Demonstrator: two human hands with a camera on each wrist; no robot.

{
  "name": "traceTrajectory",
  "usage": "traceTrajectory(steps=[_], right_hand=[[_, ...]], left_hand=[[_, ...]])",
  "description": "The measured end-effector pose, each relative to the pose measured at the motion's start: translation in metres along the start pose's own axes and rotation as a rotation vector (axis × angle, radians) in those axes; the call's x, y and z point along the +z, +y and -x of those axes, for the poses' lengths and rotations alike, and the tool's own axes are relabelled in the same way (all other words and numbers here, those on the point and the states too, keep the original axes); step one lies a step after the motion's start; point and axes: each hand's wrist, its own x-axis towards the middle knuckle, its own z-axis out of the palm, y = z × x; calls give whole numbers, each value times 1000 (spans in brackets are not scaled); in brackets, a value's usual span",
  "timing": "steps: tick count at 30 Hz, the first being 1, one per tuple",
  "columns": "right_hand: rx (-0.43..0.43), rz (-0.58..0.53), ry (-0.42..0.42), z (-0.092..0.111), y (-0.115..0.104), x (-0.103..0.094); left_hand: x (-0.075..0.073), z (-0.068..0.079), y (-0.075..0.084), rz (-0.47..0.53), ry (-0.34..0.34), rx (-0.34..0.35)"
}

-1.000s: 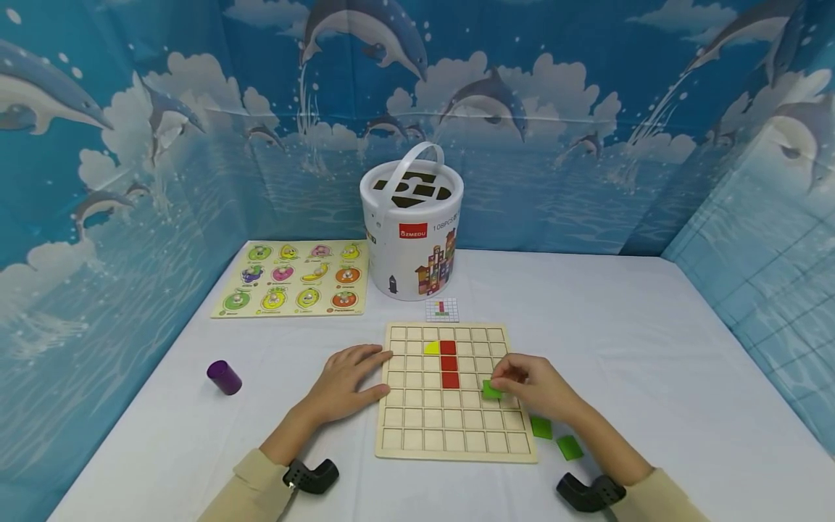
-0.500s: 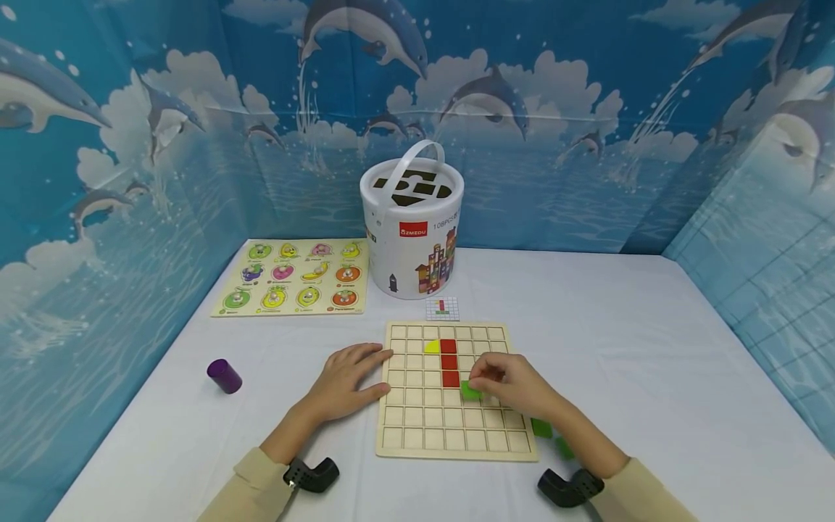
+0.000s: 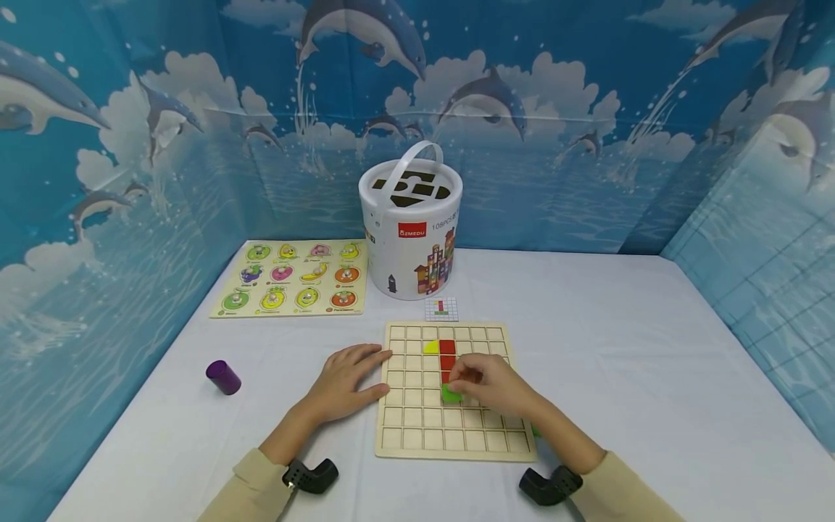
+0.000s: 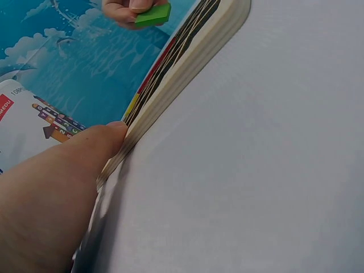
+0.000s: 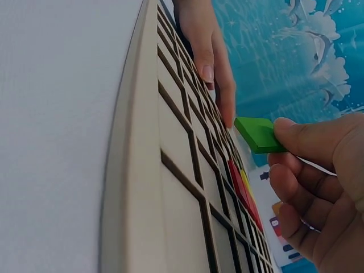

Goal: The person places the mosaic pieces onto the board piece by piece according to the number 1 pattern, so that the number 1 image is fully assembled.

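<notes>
My right hand (image 3: pixel 492 384) pinches a green square tile (image 5: pixel 259 135) between thumb and fingers, holding it above the wooden grid board (image 3: pixel 417 420). In the head view, the tile overlaps the lower end of a column of red tiles (image 3: pixel 446 346); the right wrist view shows it raised off the grid. Beside the top red tile lies a yellow tile (image 3: pixel 431 347) with a curved edge. My left hand (image 3: pixel 349 384) rests at the board's left edge, fingers extended, its thumb (image 4: pixel 108 139) touching the side.
A small pattern card (image 3: pixel 441 309) lies behind the board. Farther back stand a white bucket (image 3: pixel 411 254) with a handle and a fruit puzzle board (image 3: pixel 287 315). A purple cylinder (image 3: pixel 223 378) lies at left. One green piece (image 3: pixel 536 431) peeks out beside my right forearm.
My right hand has carried the green tile leftward across the board, from its right side to just below the red column. My forearm now covers the loose green tiles more. The left hand stays put.
</notes>
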Motion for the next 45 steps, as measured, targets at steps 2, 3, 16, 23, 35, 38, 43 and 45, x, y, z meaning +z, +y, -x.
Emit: traceTrajectory(steps=[2, 3, 16, 23, 35, 38, 43, 45], right_hand=[[-4, 5, -9, -3, -1, 3], [-8, 6, -14, -4, -1, 5], [-34, -3, -51, -15, -5, 22], [-34, 9, -39, -15, -4, 26], [-58, 45, -2, -14, 2, 31], [-63, 58, 0, -13, 1, 31], [-70, 73, -2, -13, 1, 31], [-72, 83, -5, -13, 2, 32]], left_hand=[[0, 0, 0, -2, -1, -1], [0, 0, 0, -2, -1, 0], [0, 0, -1, 8, -4, -4], [-1, 0, 0, 1, 15, 13], [0, 0, 0, 0, -2, -1], [0, 0, 0, 0, -3, -1], [0, 0, 0, 3, -5, -5], [0, 0, 0, 4, -5, -8]])
